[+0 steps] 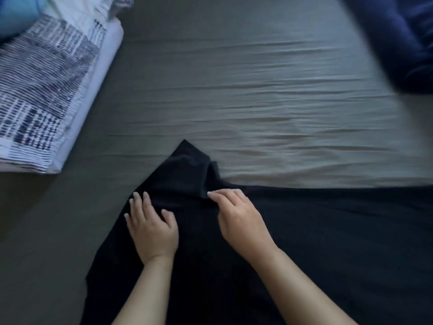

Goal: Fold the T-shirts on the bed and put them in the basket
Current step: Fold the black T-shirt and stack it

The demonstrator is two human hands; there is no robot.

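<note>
Hidden or cut off: I see the black T-shirt running out of the picture at the bottom and right edges, so I can't give its full outline. Its dark folds swallow most detail; I can't make out collar or hem for certain.
Blur: the dark blue fabric at the top right is smeared, and I can't tell what garment or bedding it is.
Basket: I can't find one in this view.
Count, shirts: one black T-shirt for sure, lying flat on the grey bed sheet, near edge of the bed, with one sleeve-like flap sticking up and away from me between the hands.
Count, hands: two, both bare, both on the shirt.
Left hand: fingers straight and spread, palm down, pressing flat on the left part of the shirt, gripping nothing.
Right hand: fingers curled, tips meeting at a ridge of cloth where the flap joins the body; it pinches that fold.
Count, other bedding: one folded patterned quilt, white with dark dashes, at the left, well apart from the shirt; a light blue item lies on its far corner, mostly cut off.
</note>
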